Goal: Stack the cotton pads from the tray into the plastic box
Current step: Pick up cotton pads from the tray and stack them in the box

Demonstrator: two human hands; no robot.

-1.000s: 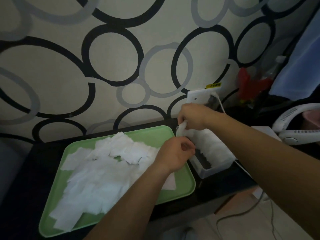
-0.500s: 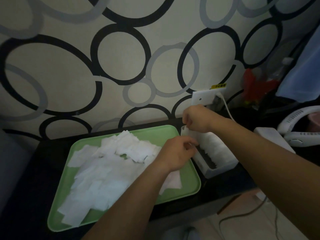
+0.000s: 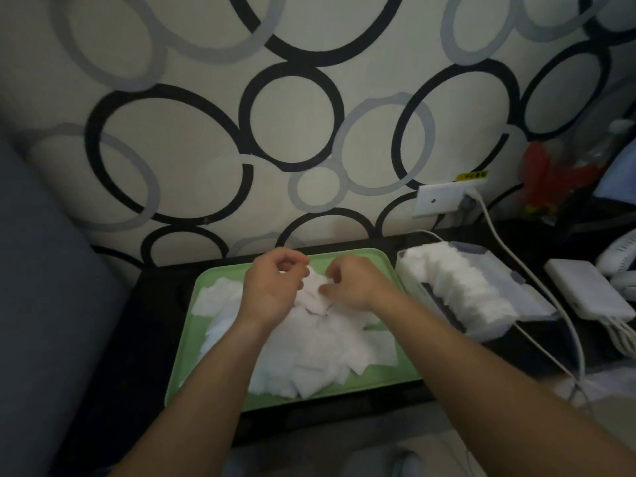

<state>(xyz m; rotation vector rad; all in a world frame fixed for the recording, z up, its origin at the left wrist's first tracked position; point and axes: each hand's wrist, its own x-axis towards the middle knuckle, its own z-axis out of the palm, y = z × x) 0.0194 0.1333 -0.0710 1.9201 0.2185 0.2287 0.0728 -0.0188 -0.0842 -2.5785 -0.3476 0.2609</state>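
Observation:
A green tray [image 3: 375, 378] lies on the dark table with a loose heap of white cotton pads [image 3: 316, 349] on it. Both hands hover over the far part of the heap, close together. My left hand [image 3: 275, 287] has its fingers curled, thumb and forefinger pinching a pad. The fingertips of my right hand [image 3: 351, 284] are curled onto a pad at the top of the heap. To the right of the tray stands the clear plastic box [image 3: 407, 287], with a bent row of pads [image 3: 461, 284] standing on edge inside it.
A wall socket [image 3: 444, 197] with a white cable [image 3: 537, 287] running past the box sits behind it. A white adapter block [image 3: 585, 290] and a red object [image 3: 550, 173] are at the right. A grey cushion [image 3: 44, 304] fills the left. The table's front edge is near my forearms.
My right hand has left the plastic box and come back over the tray. My left hand has moved left from the tray's right edge onto the heap.

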